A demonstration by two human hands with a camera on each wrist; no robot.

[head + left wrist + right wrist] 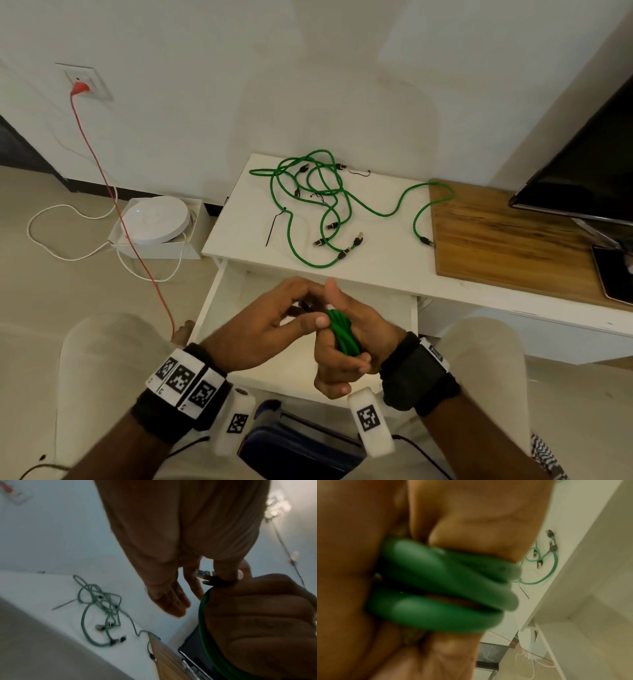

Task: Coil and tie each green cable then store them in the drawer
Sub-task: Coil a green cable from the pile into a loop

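My right hand [346, 356] grips a coiled green cable [340, 334] above the open white drawer [214, 301]. In the right wrist view its loops [436, 588] cross my palm, with the fingers curled round them. My left hand [308, 306] is right beside it and pinches the coil's metal-tipped plug [208, 576] between thumb and fingertips. Several loose green cables [318, 198] lie tangled on the white tabletop [239, 219] behind the drawer, and they also show in the left wrist view [102, 609]. Black cable ties [274, 226] lie among them.
A wooden board [507, 240] and a dark TV screen [575, 164] take up the table's right side. On the floor at left a white round device sits in a box [156, 219], and an orange cord [113, 192] runs from it to the wall socket. A blue case [291, 445] lies between my knees.
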